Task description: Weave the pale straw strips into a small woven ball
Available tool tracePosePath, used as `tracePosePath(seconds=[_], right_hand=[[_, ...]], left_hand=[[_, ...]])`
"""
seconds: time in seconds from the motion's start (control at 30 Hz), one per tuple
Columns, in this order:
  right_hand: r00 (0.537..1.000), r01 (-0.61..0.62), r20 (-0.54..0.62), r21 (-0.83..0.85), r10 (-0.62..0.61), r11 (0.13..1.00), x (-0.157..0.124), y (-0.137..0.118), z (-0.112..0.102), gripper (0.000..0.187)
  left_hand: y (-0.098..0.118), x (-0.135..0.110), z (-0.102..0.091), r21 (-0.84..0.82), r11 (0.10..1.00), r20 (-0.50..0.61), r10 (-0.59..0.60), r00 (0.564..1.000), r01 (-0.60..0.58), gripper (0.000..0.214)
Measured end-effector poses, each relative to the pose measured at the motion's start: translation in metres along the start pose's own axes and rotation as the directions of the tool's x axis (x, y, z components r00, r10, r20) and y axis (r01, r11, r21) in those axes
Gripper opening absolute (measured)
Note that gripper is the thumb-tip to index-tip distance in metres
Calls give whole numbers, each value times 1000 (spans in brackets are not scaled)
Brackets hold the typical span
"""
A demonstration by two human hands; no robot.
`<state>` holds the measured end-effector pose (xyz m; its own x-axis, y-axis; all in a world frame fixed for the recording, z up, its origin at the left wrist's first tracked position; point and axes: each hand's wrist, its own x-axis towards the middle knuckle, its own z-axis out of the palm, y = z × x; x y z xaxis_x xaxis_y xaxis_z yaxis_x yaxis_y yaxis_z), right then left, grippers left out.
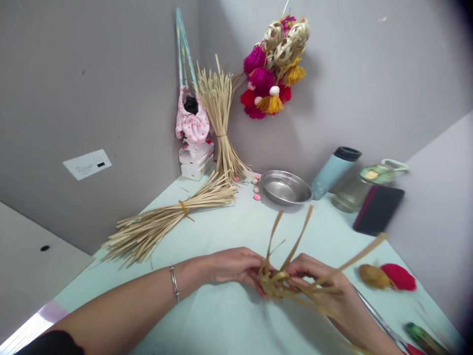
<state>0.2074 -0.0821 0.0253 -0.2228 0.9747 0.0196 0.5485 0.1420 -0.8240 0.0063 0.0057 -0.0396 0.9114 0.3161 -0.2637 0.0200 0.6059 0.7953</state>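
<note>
Both my hands meet at the near middle of the pale green table [207, 231], closed on a small tangle of woven straw strips [284, 281]. My left hand [236, 266] pinches the weave from the left; a thin bracelet circles its wrist. My right hand [325, 291] grips it from the right, fingers curled under the strips. Loose strip ends stick up and out to the right from the weave.
A tied straw bundle [166, 222] lies at the left, another [221, 123] leans in the corner by a pink bag [192, 123]. A steel bowl [286, 187], tumbler [334, 170], glass jar [354, 190] and dark phone [377, 209] sit behind. Pompoms [399, 277] and scissors [388, 328] lie right.
</note>
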Motion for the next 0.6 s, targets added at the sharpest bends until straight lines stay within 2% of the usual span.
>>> tracePosePath(seconds=[0.13, 0.27, 0.33, 0.43, 0.6], right_hand=[[993, 31, -113, -20, -33, 999, -1, 6, -3, 22], [978, 35, -204, 0, -34, 999, -1, 11, -3, 19], [971, 37, -235, 18, -32, 999, -1, 13, -1, 19], [958, 37, -284, 20, -30, 999, 1, 13, 1, 25], [931, 46, -365, 73, -16, 996, 2, 14, 5, 29]], left_hand=[[9, -4, 2, -57, 993, -48, 103, 994, -105, 33], [14, -9, 4, -61, 983, 14, 173, 985, -172, 43], [14, -10, 4, -23, 978, 9, 210, 978, -210, 50], [11, -9, 4, -6, 972, -42, 233, 971, -234, 47], [9, -6, 4, -47, 965, -60, 256, 965, -259, 44]])
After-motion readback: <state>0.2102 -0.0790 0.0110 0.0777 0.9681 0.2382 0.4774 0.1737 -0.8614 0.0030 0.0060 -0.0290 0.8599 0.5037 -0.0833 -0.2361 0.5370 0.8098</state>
